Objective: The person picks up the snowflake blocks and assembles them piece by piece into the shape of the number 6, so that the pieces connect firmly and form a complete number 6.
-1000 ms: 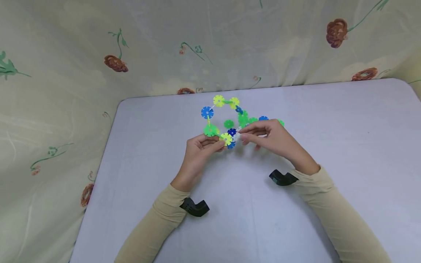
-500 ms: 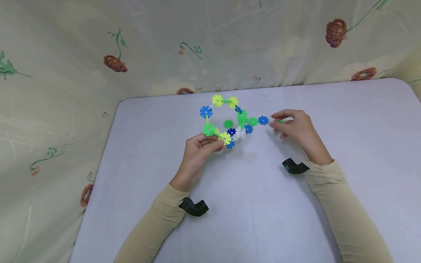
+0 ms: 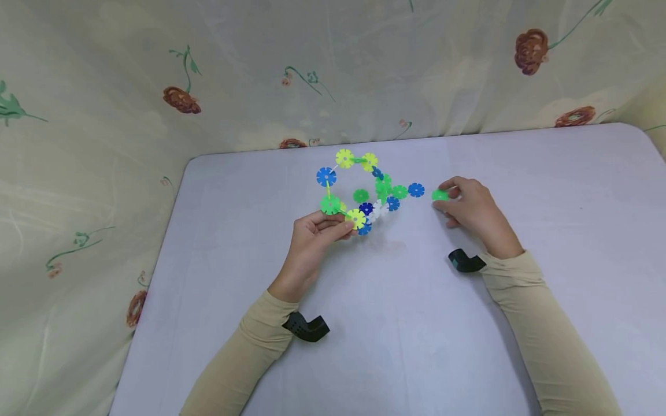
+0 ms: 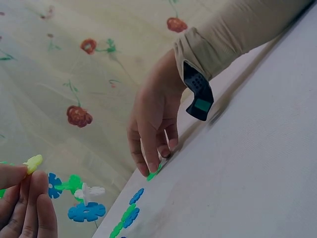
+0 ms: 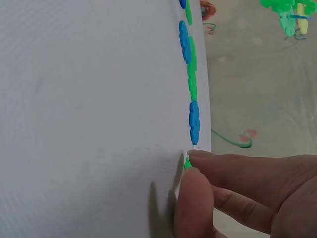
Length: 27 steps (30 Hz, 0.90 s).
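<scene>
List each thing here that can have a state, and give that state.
Left grip: pinching the yellow notched disc
Yellow notched disc: linked into the disc chain
Disc chain: joined, raised above the tabletop
Right grip: pinching the green notched disc
Green notched disc: pinched, apart from the chain
Blue disc nearest the right grip: lying flat, unheld
Floral curtain: hanging, creased
Sleeves: wrinkled

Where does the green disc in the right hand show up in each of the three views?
Head: the green disc is right of centre, just above mid-height, in the right hand.
Left wrist: near the middle across, below mid-height.
Right wrist: right of centre, below mid-height, mostly hidden between finger and thumb.
Shared landmark: the blue disc nearest it, across a gap.
</scene>
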Each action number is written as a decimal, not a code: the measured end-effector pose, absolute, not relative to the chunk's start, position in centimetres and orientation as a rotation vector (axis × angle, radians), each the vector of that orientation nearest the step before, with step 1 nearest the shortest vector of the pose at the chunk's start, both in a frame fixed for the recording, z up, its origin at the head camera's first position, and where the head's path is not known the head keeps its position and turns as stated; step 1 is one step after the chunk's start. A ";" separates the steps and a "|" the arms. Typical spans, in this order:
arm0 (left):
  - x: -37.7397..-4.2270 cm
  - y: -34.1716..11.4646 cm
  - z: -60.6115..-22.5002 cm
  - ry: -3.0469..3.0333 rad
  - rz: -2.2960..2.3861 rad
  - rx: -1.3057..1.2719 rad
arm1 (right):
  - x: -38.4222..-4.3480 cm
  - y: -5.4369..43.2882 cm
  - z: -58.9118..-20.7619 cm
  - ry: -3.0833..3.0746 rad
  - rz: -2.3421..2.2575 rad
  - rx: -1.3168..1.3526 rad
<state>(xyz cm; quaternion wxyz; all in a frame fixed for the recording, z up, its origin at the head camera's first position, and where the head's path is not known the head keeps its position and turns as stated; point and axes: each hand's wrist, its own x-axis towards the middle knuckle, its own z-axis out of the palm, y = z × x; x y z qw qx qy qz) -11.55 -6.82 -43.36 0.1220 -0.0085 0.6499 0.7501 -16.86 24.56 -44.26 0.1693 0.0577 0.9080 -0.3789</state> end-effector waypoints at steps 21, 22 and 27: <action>-11.4 -6.9 -43.2 1.898 2.185 -0.011 | -16.9 24.2 -44.2 2.546 -1.045 0.187; -11.4 -6.9 -43.2 1.900 2.183 -0.010 | -16.9 24.2 -44.2 2.544 -1.045 0.188; -11.4 -6.9 -43.2 1.904 2.179 -0.015 | -16.7 24.2 -44.1 2.551 -1.030 0.171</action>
